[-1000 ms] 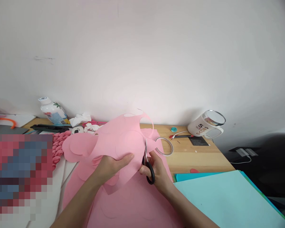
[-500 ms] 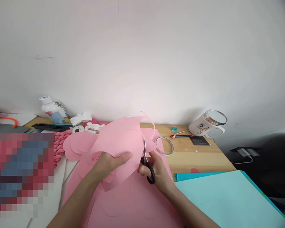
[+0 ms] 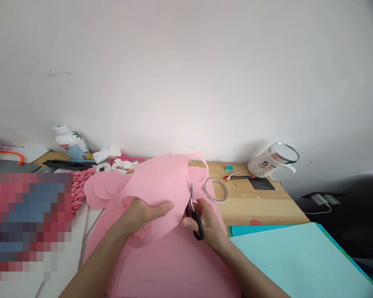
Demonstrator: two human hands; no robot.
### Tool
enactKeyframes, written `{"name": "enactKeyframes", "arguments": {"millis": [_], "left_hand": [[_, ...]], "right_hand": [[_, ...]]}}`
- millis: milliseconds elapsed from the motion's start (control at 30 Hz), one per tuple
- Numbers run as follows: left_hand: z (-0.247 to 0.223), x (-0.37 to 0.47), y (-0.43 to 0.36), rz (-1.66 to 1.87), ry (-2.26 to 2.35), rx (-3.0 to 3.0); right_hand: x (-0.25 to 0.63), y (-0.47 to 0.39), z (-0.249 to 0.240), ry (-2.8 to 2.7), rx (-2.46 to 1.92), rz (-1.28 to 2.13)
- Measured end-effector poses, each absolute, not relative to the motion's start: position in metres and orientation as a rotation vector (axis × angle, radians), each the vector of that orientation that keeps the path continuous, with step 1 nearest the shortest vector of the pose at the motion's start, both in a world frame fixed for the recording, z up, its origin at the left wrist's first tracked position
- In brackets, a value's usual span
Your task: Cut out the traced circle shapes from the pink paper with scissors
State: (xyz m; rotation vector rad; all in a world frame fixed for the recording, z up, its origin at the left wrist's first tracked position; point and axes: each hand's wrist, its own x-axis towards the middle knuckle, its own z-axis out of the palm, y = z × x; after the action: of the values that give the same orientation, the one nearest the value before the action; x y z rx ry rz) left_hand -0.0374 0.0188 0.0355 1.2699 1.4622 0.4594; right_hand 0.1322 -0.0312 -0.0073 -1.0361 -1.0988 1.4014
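A pink paper sheet (image 3: 166,178) with rounded openings along its edges is pinched in my left hand (image 3: 146,215), thumb on top. My right hand (image 3: 207,223) is closed on black-handled scissors (image 3: 198,225), whose blades meet the sheet's right part. A thin curved strip of the sheet arches at its upper right. Beneath lie more pink sheets (image 3: 174,269) with faint curved pencil lines. Pink rounded cut-outs (image 3: 104,188) rest to the left of the held sheet.
Right of the hands are a tape roll (image 3: 216,190), a white mug (image 3: 270,161) and light blue sheets (image 3: 298,256). A white bottle (image 3: 73,142), crumpled tissues (image 3: 107,154) and pink braided material (image 3: 79,190) are at the left.
The held sheet's lower edge has lifted and bent slightly, and its upper strip has shifted right. Both hands keep nearly the same place, with the scissors still at the paper.
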Motion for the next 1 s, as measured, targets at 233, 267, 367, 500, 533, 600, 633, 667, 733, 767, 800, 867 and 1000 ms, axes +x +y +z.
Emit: {"name": "enactKeyframes", "arguments": {"millis": [233,267,367,500,533,600,633,667,733,767,800,867,1000], "left_hand": [[0.036,-0.036,0.02,0.362,1.565,1.294],[0.036,-0.036,0.02,0.36,1.571,1.297],[0.038,-0.035,0.021,0.371,1.574,1.294],[0.037,-0.037,0.02,0.372,1.561,1.306],[0.036,-0.037,0.02,0.368,1.552,1.312],[0.033,-0.039,0.021,0.358,1.548,1.316],[0.032,-0.039,0.021,0.356,1.55,1.315],[0.031,-0.04,0.022,0.352,1.549,1.317],[0.029,-0.042,0.023,0.356,1.533,1.327],[0.028,-0.042,0.024,0.362,1.517,1.331],[0.028,-0.043,0.024,0.369,1.495,1.332],[0.027,-0.044,0.025,0.382,1.463,1.329],[0.022,-0.048,0.026,0.44,1.427,1.296]], "right_hand": [[0.133,-0.029,-0.008,-1.147,-1.049,1.374],[0.133,-0.029,-0.008,-1.158,-1.057,1.368],[0.133,-0.029,-0.008,-1.161,-1.083,1.355],[0.132,-0.029,-0.009,-1.157,-1.075,1.357],[0.132,-0.029,-0.009,-1.158,-1.065,1.361],[0.132,-0.029,-0.01,-1.151,-1.048,1.372],[0.133,-0.029,-0.011,-1.148,-1.045,1.379],[0.133,-0.03,-0.012,-1.144,-1.045,1.386],[0.133,-0.03,-0.013,-1.135,-1.055,1.398],[0.133,-0.03,-0.014,-1.132,-1.062,1.401],[0.133,-0.03,-0.014,-1.13,-1.069,1.401],[0.133,-0.03,-0.014,-1.128,-1.084,1.398],[0.133,-0.03,-0.012,-1.118,-1.12,1.405]]}}
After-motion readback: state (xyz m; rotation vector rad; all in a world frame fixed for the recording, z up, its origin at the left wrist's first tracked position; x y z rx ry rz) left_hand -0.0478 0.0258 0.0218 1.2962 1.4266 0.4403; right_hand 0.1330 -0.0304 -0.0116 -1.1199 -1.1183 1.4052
